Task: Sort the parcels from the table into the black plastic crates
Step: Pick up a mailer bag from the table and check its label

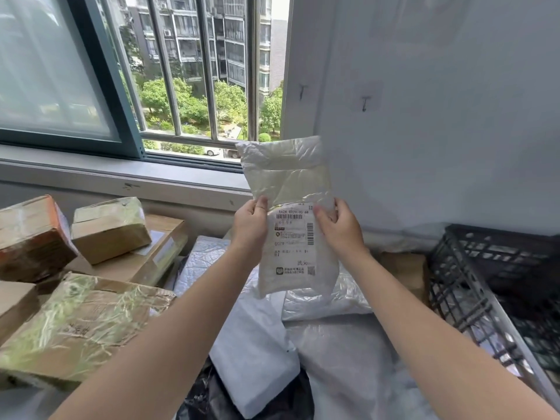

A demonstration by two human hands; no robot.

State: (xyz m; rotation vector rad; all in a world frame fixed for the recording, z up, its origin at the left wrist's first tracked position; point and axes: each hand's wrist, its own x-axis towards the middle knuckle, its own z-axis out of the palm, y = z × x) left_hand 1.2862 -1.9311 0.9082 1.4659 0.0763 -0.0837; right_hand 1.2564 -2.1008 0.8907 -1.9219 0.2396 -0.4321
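A white plastic mailer parcel with a printed shipping label is held upright in front of the window and wall. My left hand pinches its left edge, thumb on the front. Its right edge is pinched by my right hand at the same height. A black plastic crate stands at the right, its lattice walls visible and part of its inside in shadow. Below the held parcel lie several white and silver mailer bags on the table.
Several taped cardboard boxes are stacked at the left, the largest nearest me. A black bag lies at the bottom centre. A small brown box sits beside the crate. The window sill and white wall close off the back.
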